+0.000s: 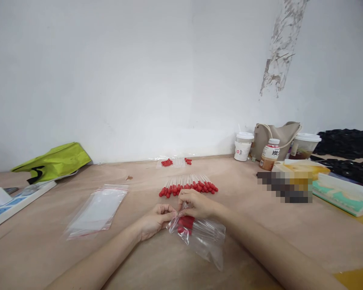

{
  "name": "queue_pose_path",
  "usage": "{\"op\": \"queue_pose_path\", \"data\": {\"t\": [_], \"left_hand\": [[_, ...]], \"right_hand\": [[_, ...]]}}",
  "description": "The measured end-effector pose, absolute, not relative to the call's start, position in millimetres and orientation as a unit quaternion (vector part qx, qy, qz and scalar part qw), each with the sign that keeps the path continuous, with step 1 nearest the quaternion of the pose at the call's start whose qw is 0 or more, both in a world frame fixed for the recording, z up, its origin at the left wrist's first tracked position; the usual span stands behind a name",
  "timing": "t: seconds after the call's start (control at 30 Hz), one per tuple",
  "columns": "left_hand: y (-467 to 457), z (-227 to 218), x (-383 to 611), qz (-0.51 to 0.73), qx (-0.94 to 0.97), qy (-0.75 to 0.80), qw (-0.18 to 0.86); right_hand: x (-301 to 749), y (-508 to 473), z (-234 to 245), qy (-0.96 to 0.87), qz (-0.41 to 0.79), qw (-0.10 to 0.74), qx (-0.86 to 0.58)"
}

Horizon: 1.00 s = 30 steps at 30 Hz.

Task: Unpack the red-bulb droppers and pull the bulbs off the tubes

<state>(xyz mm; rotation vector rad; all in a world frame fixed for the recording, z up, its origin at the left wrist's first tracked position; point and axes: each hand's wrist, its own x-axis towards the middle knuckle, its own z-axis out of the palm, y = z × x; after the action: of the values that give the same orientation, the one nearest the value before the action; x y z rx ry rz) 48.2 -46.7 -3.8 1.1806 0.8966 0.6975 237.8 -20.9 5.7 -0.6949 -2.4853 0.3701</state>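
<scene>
My left hand (155, 219) and my right hand (196, 203) are both closed on the mouth of a clear zip bag (201, 237) that lies on the table in front of me. Inside the bag are droppers with red bulbs (186, 223). Just beyond my hands a row of several more red-bulbed droppers (189, 186) lies on the table. Farther back, near the wall, sits another clear bag with red pieces (175, 162).
A stack of empty zip bags (98, 209) lies to the left. A lime-green bag (56, 161) and a white box (16, 199) sit at far left. Cups (243, 146), a bottle (270, 154), a beige handbag (276, 137), tissue packs (345, 195) and black trays (347, 145) fill the right.
</scene>
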Motion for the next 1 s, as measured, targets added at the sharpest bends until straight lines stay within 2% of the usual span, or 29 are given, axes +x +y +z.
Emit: {"op": "queue_pose_path", "data": {"t": [0.33,0.67,1.0], "left_hand": [[-46.5,-5.6,49.0,0.319,0.530,0.403,0.675],[-46.3,-2.1,50.5,0.317,0.509,0.402,0.691],[-47.2,-3.7,53.0,0.312,0.548,0.430,0.646]], "right_hand": [[234.5,-24.5,6.0,-0.916,0.176,0.249,-0.261],[230.1,-24.7,-0.1,-0.920,0.079,0.266,-0.277],[231.5,-19.4,-4.1,-0.932,0.050,0.249,-0.260]]}}
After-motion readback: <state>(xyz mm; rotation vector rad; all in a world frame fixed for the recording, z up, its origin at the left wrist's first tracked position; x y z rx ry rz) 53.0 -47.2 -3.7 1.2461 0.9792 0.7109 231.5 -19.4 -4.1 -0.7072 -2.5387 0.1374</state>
